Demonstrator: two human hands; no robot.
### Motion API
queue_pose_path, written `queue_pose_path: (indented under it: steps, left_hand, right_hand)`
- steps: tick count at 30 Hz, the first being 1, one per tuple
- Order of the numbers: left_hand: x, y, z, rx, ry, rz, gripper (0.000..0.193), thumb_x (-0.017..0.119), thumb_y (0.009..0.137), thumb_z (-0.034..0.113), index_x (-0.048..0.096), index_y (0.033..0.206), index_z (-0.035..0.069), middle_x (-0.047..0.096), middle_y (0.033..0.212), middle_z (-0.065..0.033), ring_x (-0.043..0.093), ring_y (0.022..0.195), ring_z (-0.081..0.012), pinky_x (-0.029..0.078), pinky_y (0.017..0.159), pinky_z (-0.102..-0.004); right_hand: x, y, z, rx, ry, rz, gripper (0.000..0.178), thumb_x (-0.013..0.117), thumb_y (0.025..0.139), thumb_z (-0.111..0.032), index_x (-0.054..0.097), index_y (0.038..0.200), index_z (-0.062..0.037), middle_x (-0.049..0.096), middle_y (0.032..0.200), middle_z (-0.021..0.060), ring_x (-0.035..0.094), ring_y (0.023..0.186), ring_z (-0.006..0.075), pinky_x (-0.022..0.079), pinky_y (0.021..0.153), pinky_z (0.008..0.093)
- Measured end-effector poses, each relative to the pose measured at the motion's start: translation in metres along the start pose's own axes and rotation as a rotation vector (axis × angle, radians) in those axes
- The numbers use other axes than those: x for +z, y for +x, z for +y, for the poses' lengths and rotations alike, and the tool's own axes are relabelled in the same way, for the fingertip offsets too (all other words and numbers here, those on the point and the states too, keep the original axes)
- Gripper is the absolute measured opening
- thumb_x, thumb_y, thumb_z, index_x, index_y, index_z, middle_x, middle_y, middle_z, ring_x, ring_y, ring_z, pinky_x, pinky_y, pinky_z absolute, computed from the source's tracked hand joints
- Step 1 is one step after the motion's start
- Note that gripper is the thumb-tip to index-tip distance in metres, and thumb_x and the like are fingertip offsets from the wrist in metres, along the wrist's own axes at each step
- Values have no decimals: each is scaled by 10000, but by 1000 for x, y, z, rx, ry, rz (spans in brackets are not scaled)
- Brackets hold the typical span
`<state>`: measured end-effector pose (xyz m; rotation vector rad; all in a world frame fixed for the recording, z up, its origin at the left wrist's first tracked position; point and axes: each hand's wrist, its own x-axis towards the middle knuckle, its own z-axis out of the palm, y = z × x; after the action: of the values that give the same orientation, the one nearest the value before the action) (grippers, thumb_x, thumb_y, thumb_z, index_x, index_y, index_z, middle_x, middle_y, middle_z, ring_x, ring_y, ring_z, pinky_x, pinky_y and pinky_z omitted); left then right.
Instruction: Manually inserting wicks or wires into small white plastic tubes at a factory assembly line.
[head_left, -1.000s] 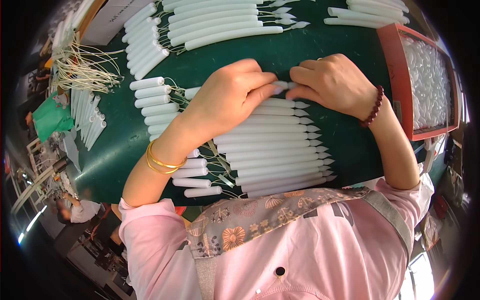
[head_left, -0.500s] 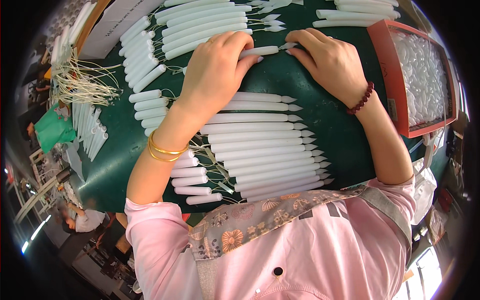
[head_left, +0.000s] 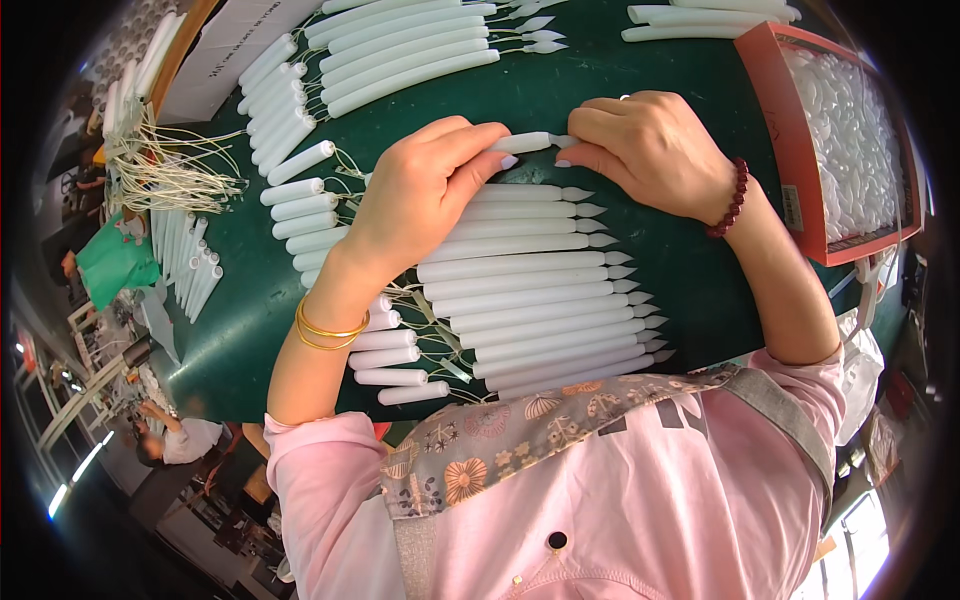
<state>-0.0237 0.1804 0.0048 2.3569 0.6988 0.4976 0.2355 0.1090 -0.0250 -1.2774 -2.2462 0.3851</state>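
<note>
Green table holds rows of white candles. Left hand, fingers closed, grips one candle; right hand pinches its pointed tip.

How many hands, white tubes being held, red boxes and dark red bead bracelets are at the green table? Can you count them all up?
Hands: 2 (left hand, right hand)
Held white tube: 1
Red box: 1
Bead bracelet: 1
Total: 5

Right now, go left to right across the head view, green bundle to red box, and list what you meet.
Green bundle, left hand, held white stick, pale tip, right hand, red box.
</note>
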Motion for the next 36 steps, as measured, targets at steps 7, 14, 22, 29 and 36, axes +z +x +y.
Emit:
queue_pose_path:
  steps: [7, 14, 22, 29, 36]
  left_hand:
    - [3, 0, -2, 3, -18, -55, 216, 763, 934, 117, 726, 1078, -40, 612, 776, -114, 573, 671, -262, 474, 616, -359]
    - [8, 1, -8, 92, -8, -27, 195, 768, 907, 98, 732, 1052, -28, 600, 752, -115, 578, 679, -282, 480, 622, -385]
    - [9, 2, -10, 149, 61, -45, 202, 724, 908, 5, 723, 1095, -70, 626, 788, -143, 591, 696, -279, 488, 652, -363]
    - [5, 4, -1, 32, 13, -28, 158, 766, 913, 128, 746, 979, -14, 649, 804, -124, 633, 749, -320, 516, 674, -412]
    - [-21, 34, -33, 167, 463, 335, 189, 824, 878, 211, 758, 940, 45, 679, 959, -68, 663, 864, -294, 531, 749, -403]
  right_hand:
    - [-4, -1, -3, 77, 126, -60, 233, 692, 978, -210, 612, 885, -11, 609, 781, 134, 590, 727, 386, 463, 665, 450]
    - [-7, 2, -8, -118, -163, -66, 227, 744, 921, -217, 617, 836, -50, 608, 792, 77, 611, 752, 294, 483, 747, 398]
    - [-5, 13, -14, -168, -304, -83, 223, 761, 878, -217, 610, 818, -64, 573, 780, 51, 614, 776, 238, 463, 768, 365]
    - [-4, 8, -1, -24, -81, -106, 265, 733, 950, -290, 626, 894, -54, 605, 799, 92, 612, 740, 307, 489, 735, 391]
    - [-1, 20, 8, 164, -91, 221, 214, 695, 1006, -233, 630, 1189, -141, 645, 754, 85, 632, 654, 290, 499, 625, 392]
